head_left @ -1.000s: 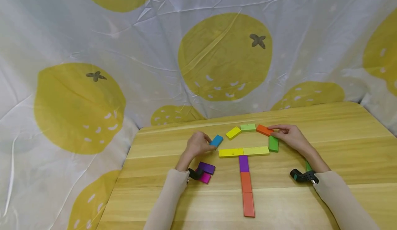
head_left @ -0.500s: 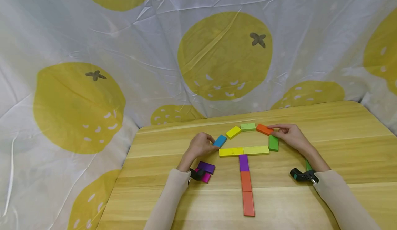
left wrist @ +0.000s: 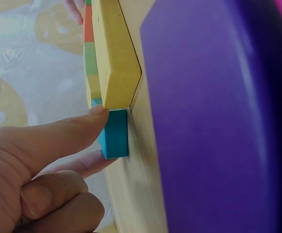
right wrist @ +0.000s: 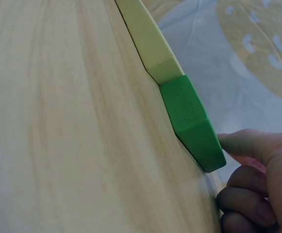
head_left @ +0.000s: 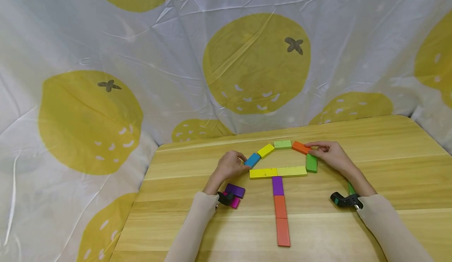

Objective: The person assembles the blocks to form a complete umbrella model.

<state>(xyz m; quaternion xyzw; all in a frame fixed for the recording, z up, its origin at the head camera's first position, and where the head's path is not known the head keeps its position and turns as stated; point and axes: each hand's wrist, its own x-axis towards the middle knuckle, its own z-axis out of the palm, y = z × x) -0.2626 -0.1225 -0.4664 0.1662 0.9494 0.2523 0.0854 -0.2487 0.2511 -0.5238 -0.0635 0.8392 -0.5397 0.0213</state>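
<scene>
My left hand (head_left: 231, 165) pinches the blue block (head_left: 252, 160) between thumb and fingers; the block slants up to the lower end of a yellow block (head_left: 266, 150). In the left wrist view, the thumb and a finger of the left hand (left wrist: 43, 170) lie on either side of the blue block (left wrist: 116, 133). My right hand (head_left: 330, 157) has its fingertips on the orange block (head_left: 301, 148) and the top of the green block (head_left: 311, 163). A light green block (head_left: 282, 145) lies between the yellow and orange ones, forming an arch above two long yellow blocks (head_left: 263, 173).
A column of a purple block (head_left: 277, 186) and two red blocks (head_left: 282, 232) runs down from the long yellow ones. Purple (head_left: 235, 190) and pink (head_left: 235, 203) blocks lie by my left wrist, another green block (head_left: 351, 188) by my right wrist. A patterned cloth (head_left: 169, 58) hangs behind the table (head_left: 399, 156).
My left hand has moved right with the blue block, closing the gap to the small yellow block. My right hand has stayed by the orange and green blocks.
</scene>
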